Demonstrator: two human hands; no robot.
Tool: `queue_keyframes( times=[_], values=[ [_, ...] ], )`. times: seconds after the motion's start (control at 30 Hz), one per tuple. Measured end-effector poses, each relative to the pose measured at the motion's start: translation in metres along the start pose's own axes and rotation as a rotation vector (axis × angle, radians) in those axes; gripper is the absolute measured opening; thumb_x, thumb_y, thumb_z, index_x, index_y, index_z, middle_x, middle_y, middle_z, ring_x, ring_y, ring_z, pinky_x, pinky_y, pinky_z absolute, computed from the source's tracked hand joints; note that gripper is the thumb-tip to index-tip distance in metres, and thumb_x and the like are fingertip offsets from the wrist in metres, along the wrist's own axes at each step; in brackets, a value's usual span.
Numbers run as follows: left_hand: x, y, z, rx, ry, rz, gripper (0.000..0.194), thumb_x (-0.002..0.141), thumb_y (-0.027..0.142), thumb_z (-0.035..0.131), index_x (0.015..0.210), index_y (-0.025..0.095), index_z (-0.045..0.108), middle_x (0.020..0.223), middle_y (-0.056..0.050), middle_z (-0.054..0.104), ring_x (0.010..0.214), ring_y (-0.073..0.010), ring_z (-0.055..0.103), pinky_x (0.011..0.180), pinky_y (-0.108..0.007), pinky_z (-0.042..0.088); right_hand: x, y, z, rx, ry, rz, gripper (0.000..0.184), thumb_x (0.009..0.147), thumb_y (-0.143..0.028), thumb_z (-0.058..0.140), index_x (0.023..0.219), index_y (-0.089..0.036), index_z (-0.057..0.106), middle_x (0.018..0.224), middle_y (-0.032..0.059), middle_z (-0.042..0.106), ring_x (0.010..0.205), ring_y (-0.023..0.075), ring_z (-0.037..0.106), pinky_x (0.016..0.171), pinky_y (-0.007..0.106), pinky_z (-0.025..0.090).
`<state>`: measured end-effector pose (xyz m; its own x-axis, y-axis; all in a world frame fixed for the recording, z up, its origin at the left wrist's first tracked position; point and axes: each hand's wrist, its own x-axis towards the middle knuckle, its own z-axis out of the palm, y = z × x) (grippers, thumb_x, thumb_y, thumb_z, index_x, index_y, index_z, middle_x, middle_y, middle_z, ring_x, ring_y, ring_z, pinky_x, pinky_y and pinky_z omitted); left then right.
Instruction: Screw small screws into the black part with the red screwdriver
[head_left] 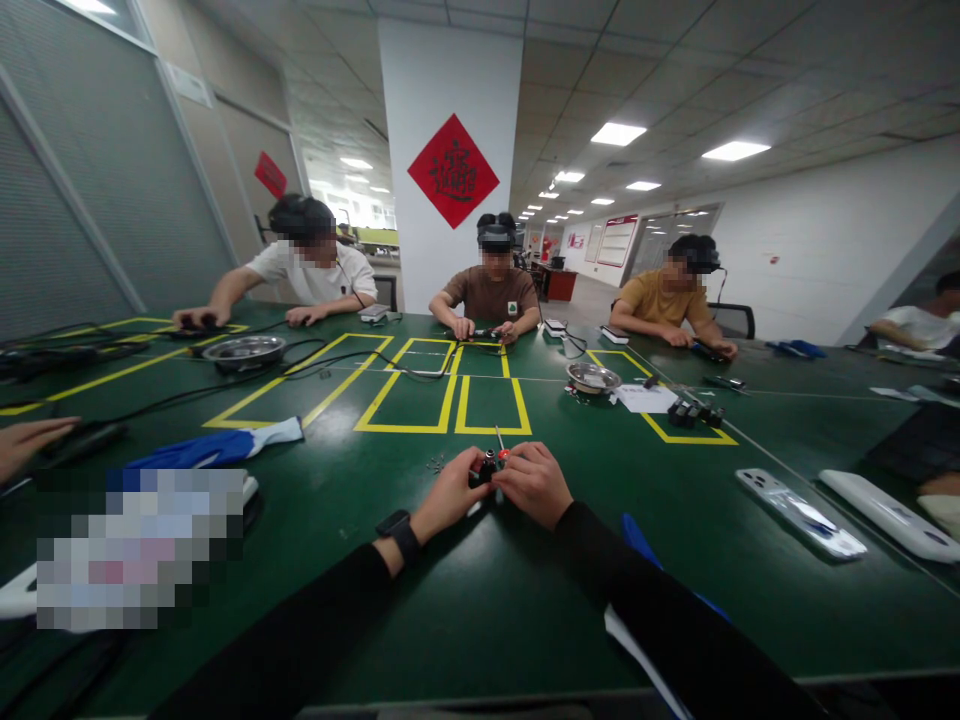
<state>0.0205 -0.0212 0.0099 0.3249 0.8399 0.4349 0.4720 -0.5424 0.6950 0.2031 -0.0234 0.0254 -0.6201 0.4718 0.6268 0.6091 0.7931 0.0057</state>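
Note:
Just ahead of me, my hands meet low over the green table. My left hand (451,492), with a dark band on its wrist, is closed with fingertips and thumb round a small black part with a silvery top (490,461). Against it, the fingers of my right hand (536,482) pinch a small red piece (503,456), mostly hidden by the fingers. A thin metal shaft (499,437) sticks up beyond the red piece; whether they are joined I cannot tell. Left of my fingers lie several tiny metal bits (435,465), perhaps screws.
Blue-and-white gloves (217,446) and a blurred-out object (142,550) lie to the left. Rightward are a phone (801,514) and a white slab-like device (889,515). Metal bowls (245,350) (592,377), black parts (694,412) and cables stand farther off. Several co-workers sit around the table.

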Motion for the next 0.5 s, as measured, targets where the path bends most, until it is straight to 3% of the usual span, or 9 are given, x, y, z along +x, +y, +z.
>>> queue_keyframes(
  times=[0.5],
  values=[
    [-0.0011,0.0056,-0.0009,-0.005,-0.003,-0.013,0.015,0.071,0.020,0.059,0.082,0.017,0.050,0.079,0.001,0.054,0.073,-0.0143,0.049,0.067,-0.027,0.039,0.0013,-0.0021,-0.0005,0.036,0.003,0.015,0.016,0.085,-0.023,0.050,0.078,-0.024,0.063,0.076,0.0035,0.064,0.089,0.0207,0.051,0.082,0.037,0.034]
  ],
)
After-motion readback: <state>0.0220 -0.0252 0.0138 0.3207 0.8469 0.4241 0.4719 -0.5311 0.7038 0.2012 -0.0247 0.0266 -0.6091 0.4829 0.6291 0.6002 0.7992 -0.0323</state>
